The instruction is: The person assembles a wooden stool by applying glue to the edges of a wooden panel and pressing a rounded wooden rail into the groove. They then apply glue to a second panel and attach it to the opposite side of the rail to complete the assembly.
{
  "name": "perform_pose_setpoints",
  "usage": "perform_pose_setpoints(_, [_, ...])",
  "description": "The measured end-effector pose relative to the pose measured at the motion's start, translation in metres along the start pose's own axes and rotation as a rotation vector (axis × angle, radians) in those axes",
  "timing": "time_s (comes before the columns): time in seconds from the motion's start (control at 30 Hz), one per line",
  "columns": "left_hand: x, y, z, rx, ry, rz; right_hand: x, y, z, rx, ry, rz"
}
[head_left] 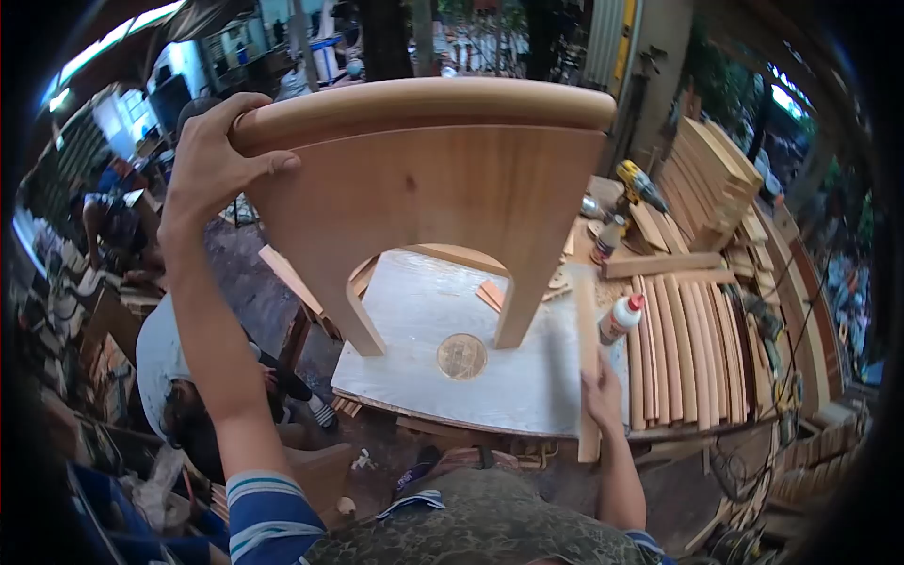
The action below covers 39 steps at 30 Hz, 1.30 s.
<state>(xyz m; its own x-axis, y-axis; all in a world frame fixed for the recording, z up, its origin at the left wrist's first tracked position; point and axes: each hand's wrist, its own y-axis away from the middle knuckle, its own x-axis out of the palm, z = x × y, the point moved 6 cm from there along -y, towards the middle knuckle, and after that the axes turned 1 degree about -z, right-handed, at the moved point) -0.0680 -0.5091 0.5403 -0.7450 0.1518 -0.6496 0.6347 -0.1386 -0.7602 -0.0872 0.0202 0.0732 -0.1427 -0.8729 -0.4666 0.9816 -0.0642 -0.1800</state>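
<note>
A wooden panel (405, 188) with an arched cutout and two legs stands upright on the pale work board (414, 386). Along its top runs a thick rounded wooden rail (424, 104). My left hand (221, 155) is closed around the left end of this rail, the thumb pressed on the panel's near face. My right hand (603, 400) grips a narrow wooden slat (587, 330) near its lower end, over the right side of the board. Just right of the slat is a white glue bottle (619, 320) with a red tip.
Curved wooden slats (687, 348) lie in a row at the right. Behind them are a yellow cordless drill (642, 185), a dark-labelled bottle (607, 240) and stacked boards (706, 184). A round disc (462, 357) shows on the board. Another person (174, 367) crouches at the left.
</note>
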Motion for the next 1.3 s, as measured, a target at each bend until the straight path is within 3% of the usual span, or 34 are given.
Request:
perform_pose_setpoints(0.1, [-0.003,0.014,0.035,-0.074,0.107,-0.003,-0.063,-0.003,0.111,-0.149,-0.136,-0.039])
perform_pose_setpoints(0.17, [0.003,0.024,0.064,-0.046,0.359,-0.22,-0.111,-0.028,0.16,-0.179,-0.119,-0.125])
perform_pose_setpoints(0.2, [0.011,0.028,0.072,-0.071,0.565,-0.267,-0.136,-0.034,0.222,-0.355,0.01,-0.167])
perform_pose_setpoints(0.23, [0.022,0.033,0.072,-0.08,0.56,-0.28,-0.154,-0.047,0.273,-0.511,0.119,-0.196])
perform_pose_setpoints(0.3, [0.047,0.038,0.071,-0.145,1.061,-0.374,-0.156,-0.063,0.374,-0.705,0.105,-0.226])
perform_pose_setpoints(0.33, [0.062,0.039,0.068,-0.161,1.063,-0.385,-0.139,-0.066,0.423,-0.715,0.041,-0.215])
perform_pose_setpoints(0.37, [0.076,0.04,0.069,-0.216,1.259,-0.453,-0.13,-0.072,0.464,-0.91,0.404,-0.194])
perform_pose_setpoints(0.4, [0.086,0.039,0.07,-0.26,1.456,-0.52,-0.118,-0.076,0.497,-0.969,0.46,-0.152])
perform_pose_setpoints(0.6, [0.094,0.033,0.069,-0.29,1.647,-0.475,-0.002,-0.067,0.632,-0.89,0.572,0.192])
perform_pose_setpoints(0.77, [0.098,0.032,0.066,-0.319,1.628,-0.481,0.063,-0.09,0.637,-0.897,0.43,0.436])
perform_pose_setpoints(0.83, [0.098,0.032,0.069,-0.323,1.657,-0.507,0.097,-0.116,0.618,-0.978,0.574,0.43])
perform_pose_setpoints(0.87, [0.1,0.031,0.07,-0.316,1.654,-0.489,0.093,-0.122,0.618,-0.969,0.575,0.426])
perform_pose_setpoints(0.93, [0.1,0.027,0.071,-0.294,1.648,-0.471,0.089,-0.112,0.634,-0.931,0.894,0.487])
perform_pose_setpoints(1.0, [0.101,0.028,0.074,-0.281,1.592,-0.511,0.069,-0.062,0.648,-0.909,0.726,0.366])
perform_pose_setpoints(1.13, [0.107,0.03,0.075,-0.32,1.619,-0.417,0.077,-0.107,0.643,-0.731,0.664,0.406])
perform_pose_setpoints(1.23, [0.106,0.03,0.067,-0.294,1.662,-0.502,0.092,-0.117,0.619,-0.86,0.857,0.524])
perform_pose_setpoints(1.3, [0.105,0.028,0.069,-0.298,1.677,-0.487,0.081,-0.098,0.629,-0.917,0.812,0.544])
